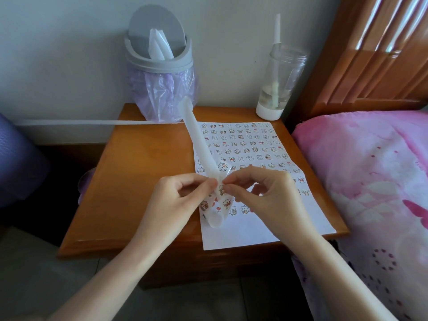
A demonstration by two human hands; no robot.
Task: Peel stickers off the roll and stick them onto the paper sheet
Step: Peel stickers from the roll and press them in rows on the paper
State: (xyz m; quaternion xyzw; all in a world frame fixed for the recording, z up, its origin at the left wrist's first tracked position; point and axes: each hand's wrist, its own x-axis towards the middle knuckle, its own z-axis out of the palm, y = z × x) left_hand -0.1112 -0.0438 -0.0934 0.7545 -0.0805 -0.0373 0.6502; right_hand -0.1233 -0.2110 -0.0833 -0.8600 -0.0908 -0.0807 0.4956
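The left hand (pixel 178 195) pinched the translucent white sticker strip (pixel 199 140) between curled thumb and forefinger. The right hand (pixel 261 191) pinched it just beside, likewise narrow. The strip was held above the white paper sheet (pixel 243 235), which bore rows of cartoon stickers and lay on the orange-brown wooden bedside table (pixel 139 170). The strip's far end reached toward the grey swing-lid plastic bin (pixel 159 63).

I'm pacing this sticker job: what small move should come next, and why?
Probably the right hand should pull its pinch away from the left hand, peeling a sticker off the strip: both pinch the strip together, and the paper sheet has bare space near its front edge.
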